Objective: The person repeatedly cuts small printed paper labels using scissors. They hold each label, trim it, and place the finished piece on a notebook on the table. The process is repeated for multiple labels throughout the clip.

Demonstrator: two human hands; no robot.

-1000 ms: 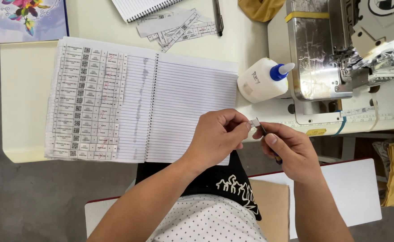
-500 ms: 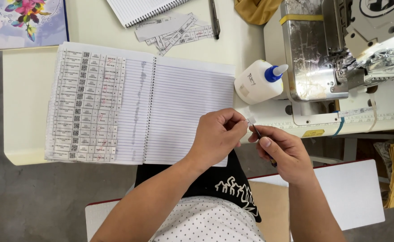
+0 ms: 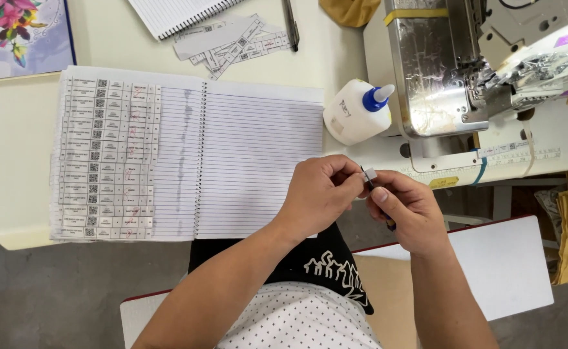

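Note:
My left hand (image 3: 319,194) and my right hand (image 3: 410,210) meet over the table's front edge. Together they pinch a small grey-white paper label (image 3: 370,174) between the fingertips. A dark thin object, perhaps a pen, sticks out under my right hand (image 3: 387,223). Just left of the hands lies an open spiral notebook (image 3: 258,161). Its left page carries rows of small stuck-on labels (image 3: 106,161); the right page is blank lined paper.
A white glue bottle with a blue cap (image 3: 355,113) lies behind the hands. A sewing machine (image 3: 452,71) stands at the right. Loose label strips (image 3: 232,39), a pen (image 3: 290,26), another notebook (image 3: 174,13) and a flowered book (image 3: 16,35) lie at the back.
The view has shifted slightly. Both hands stay together on the small label, with the fingers working it a little.

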